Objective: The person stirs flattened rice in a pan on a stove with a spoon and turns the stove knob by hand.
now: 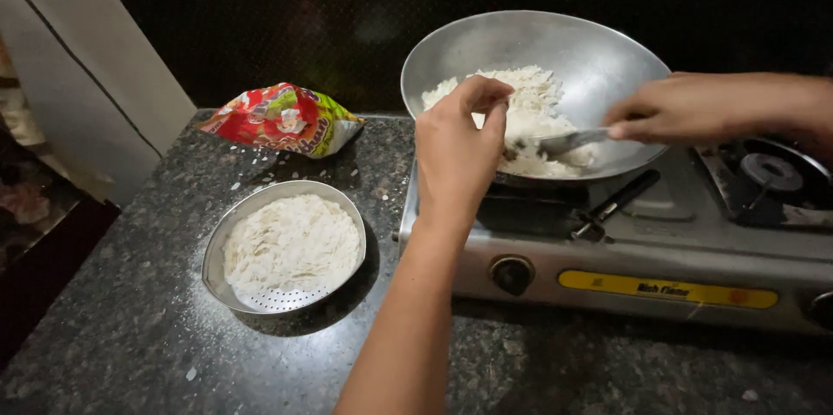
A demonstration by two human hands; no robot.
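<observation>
A steel wok (599,59) sits on the gas stove (642,259), with white flaked rice (529,98) heaped inside. My left hand (458,150) hovers over the wok's near rim, fingers pinched together; whether anything is between them cannot be made out. My right hand (672,108) reaches in from the right and grips a metal spoon (560,142) whose tip rests in the rice.
A steel perforated bowl (221,250) of white flakes stands on the dark granite counter (130,328) left of the stove. A red and yellow packet (282,118) lies behind it. Stove knob (512,274) faces front; a second burner (770,172) is at right. A black handle (620,198) lies on the stove.
</observation>
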